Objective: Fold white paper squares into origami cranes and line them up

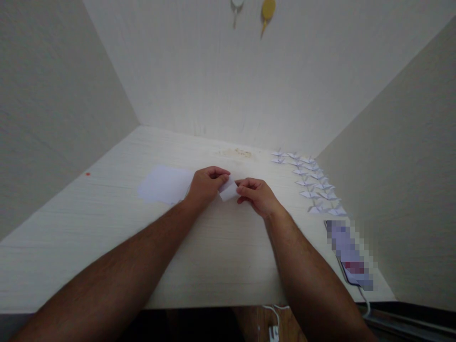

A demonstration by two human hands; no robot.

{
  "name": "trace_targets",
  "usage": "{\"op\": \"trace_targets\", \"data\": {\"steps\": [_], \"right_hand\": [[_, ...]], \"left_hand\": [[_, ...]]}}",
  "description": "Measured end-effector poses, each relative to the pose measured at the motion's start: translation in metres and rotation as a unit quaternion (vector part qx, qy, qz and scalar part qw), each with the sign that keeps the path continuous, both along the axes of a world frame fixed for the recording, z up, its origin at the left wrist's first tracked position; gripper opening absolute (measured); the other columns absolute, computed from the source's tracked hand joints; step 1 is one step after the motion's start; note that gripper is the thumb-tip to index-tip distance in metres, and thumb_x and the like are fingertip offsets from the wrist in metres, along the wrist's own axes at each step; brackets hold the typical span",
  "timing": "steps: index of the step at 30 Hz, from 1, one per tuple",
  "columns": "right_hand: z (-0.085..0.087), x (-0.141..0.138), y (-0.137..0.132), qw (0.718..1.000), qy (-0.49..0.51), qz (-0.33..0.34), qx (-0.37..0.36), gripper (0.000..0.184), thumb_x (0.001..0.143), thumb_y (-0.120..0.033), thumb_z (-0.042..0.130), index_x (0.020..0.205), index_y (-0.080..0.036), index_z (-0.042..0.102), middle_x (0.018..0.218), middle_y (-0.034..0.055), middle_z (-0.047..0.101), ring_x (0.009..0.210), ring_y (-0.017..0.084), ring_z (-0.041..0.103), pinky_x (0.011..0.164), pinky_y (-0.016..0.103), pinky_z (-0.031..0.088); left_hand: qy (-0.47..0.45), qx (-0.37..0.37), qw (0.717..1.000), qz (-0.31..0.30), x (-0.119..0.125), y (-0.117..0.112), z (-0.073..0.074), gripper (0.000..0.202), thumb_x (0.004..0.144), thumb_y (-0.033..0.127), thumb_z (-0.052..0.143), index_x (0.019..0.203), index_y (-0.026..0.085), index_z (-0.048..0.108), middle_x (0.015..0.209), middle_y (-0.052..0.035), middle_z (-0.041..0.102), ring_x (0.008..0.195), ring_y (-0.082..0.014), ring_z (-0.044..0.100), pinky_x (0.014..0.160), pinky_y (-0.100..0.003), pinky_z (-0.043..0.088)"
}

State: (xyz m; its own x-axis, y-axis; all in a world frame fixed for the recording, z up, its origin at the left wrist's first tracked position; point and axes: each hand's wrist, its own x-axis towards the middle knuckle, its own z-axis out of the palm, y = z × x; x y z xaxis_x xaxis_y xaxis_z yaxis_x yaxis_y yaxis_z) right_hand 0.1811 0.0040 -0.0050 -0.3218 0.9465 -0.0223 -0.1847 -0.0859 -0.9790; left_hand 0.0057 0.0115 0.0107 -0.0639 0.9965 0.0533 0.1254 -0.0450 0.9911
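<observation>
A small folded piece of white paper (228, 191) is held just above the middle of the pale wooden desk (213, 251). My left hand (207, 185) pinches its left end with curled fingers. My right hand (255, 194) pinches its right end between thumb and forefinger. A flat stack of pale lilac paper sheets (164, 184) lies on the desk just left of my left hand.
Several folded paper cranes (312, 183) stand in two rows along the desk's right side. A phone (349, 254) with a white cable lies near the right front corner. Walls close in the desk at left, back and right. A small red dot (88, 174) marks the left side.
</observation>
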Motion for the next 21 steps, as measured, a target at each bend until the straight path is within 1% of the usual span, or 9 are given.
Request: {"op": "trace_targets", "data": {"steps": [2, 5, 9, 13, 17, 21], "right_hand": [[0.001, 0.0, -0.001, 1.0, -0.002, 0.003, 0.001, 0.019, 0.067, -0.031, 0.079, 0.066, -0.018, 0.066, 0.1, 0.0046, 0.071, 0.075, 0.012, 0.062, 0.055, 0.022, 0.051], [0.0, -0.001, 0.0, 0.999, -0.019, -0.031, 0.003, 0.019, 0.066, -0.032, 0.079, 0.067, -0.018, 0.066, 0.094, 0.0045, 0.071, 0.071, 0.012, 0.061, 0.053, 0.022, 0.05], [-0.003, -0.003, 0.003, 0.995, -0.059, -0.077, 0.007, 0.019, 0.064, -0.031, 0.079, 0.069, -0.018, 0.066, 0.077, 0.0018, 0.069, 0.061, 0.01, 0.057, 0.05, 0.023, 0.048], [-0.003, -0.004, 0.004, 0.987, -0.108, -0.115, 0.022, 0.018, 0.065, -0.031, 0.076, 0.068, -0.018, 0.064, 0.063, -0.0019, 0.063, 0.051, 0.009, 0.052, 0.046, 0.023, 0.045], [-0.001, -0.004, 0.004, 0.978, -0.152, -0.135, 0.033, 0.017, 0.066, -0.031, 0.073, 0.067, -0.018, 0.063, 0.058, -0.0028, 0.061, 0.048, 0.008, 0.052, 0.046, 0.022, 0.042], [0.0, -0.005, 0.004, 0.973, -0.161, -0.158, 0.047, 0.015, 0.067, -0.03, 0.071, 0.067, -0.018, 0.062, 0.057, -0.0023, 0.062, 0.05, 0.009, 0.053, 0.047, 0.022, 0.042]], "left_hand": [[-0.003, 0.002, 1.0, 0.0, 0.0, 0.001, -0.002, 0.018, 0.07, 0.028, 0.073, 0.083, 0.016, 0.075, 0.076, -0.0041, 0.073, 0.066, -0.014, 0.061, 0.063, -0.027, 0.047], [-0.019, -0.003, 1.0, -0.016, 0.0, 0.004, -0.008, 0.018, 0.069, 0.028, 0.074, 0.083, 0.016, 0.075, 0.076, -0.004, 0.073, 0.066, -0.0136, 0.061, 0.064, -0.027, 0.047], [-0.064, -0.023, 0.997, -0.034, 0.001, 0.006, -0.013, 0.021, 0.066, 0.029, 0.075, 0.084, 0.017, 0.075, 0.074, -0.003, 0.071, 0.06, -0.0121, 0.058, 0.059, -0.026, 0.045], [-0.103, -0.044, 0.992, -0.056, 0.003, 0.005, -0.013, 0.022, 0.063, 0.03, 0.076, 0.079, 0.016, 0.073, 0.07, -0.0022, 0.069, 0.059, -0.0128, 0.058, 0.058, -0.027, 0.046], [-0.09, -0.047, 0.993, -0.066, 0.004, 0.004, -0.011, 0.018, 0.062, 0.029, 0.075, 0.073, 0.016, 0.072, 0.064, -0.0011, 0.066, 0.057, -0.0121, 0.056, 0.057, -0.026, 0.044], [-0.057, -0.04, 0.994, -0.086, 0.003, 0.004, -0.01, 0.016, 0.064, 0.029, 0.073, 0.073, 0.016, 0.072, 0.061, 0.0003, 0.064, 0.054, -0.0109, 0.053, 0.054, -0.025, 0.042]]}}
